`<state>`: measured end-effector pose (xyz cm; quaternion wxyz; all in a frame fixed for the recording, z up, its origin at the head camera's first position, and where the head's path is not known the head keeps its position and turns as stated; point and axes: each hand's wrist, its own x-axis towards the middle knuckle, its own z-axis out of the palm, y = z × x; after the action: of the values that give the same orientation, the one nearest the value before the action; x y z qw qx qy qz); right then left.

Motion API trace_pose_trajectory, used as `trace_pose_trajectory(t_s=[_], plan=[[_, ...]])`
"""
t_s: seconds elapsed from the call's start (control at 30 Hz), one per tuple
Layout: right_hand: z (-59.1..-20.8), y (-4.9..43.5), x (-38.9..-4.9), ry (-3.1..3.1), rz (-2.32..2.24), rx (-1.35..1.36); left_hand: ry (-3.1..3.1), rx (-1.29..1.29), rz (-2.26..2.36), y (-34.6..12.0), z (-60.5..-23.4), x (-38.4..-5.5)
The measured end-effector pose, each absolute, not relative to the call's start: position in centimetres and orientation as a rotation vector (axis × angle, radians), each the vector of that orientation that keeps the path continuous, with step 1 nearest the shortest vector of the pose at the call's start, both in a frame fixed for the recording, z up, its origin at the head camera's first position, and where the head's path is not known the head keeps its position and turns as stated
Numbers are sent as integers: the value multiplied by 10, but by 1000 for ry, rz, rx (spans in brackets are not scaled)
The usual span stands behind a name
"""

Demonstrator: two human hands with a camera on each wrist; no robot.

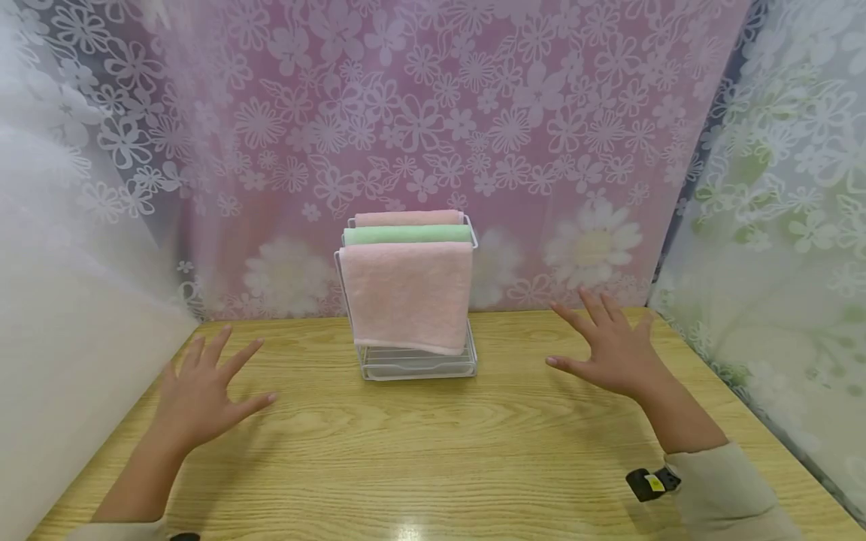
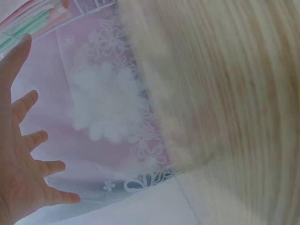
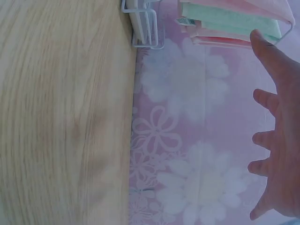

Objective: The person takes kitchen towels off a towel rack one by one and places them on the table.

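A white wire towel rack (image 1: 419, 370) stands on the table towards its back edge, with a tray at its base. Over its bars hang a pink towel (image 1: 409, 297) in front, a green towel (image 1: 406, 234) behind it and another pink towel (image 1: 406, 218) at the rear. To the left of the rack my left hand (image 1: 196, 402) hovers with fingers spread, touching nothing. On the other side my right hand (image 1: 616, 349) is held the same way, apart from the rack. Both wrist views show straight, separated fingers, and the towels (image 3: 229, 21) lie beyond the right thumb.
The wood-grain table (image 1: 419, 458) carries the rack. A pink flowered curtain (image 1: 440, 113) hangs right behind it. Pale sheets enclose the sides, a white one (image 1: 74, 285) on the left and a flowered one (image 1: 785, 248) on the right. A black wrist strap (image 1: 652, 483) sits at the right sleeve.
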<state>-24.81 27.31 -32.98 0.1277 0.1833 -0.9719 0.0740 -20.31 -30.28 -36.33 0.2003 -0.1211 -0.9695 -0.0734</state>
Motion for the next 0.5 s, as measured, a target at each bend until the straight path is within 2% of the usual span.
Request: trace_pose_trajectory(t_s=[0.5], plan=[[-320,263,-246,-2769,297,642,-2571,-413,-351,-284,-358,-212]])
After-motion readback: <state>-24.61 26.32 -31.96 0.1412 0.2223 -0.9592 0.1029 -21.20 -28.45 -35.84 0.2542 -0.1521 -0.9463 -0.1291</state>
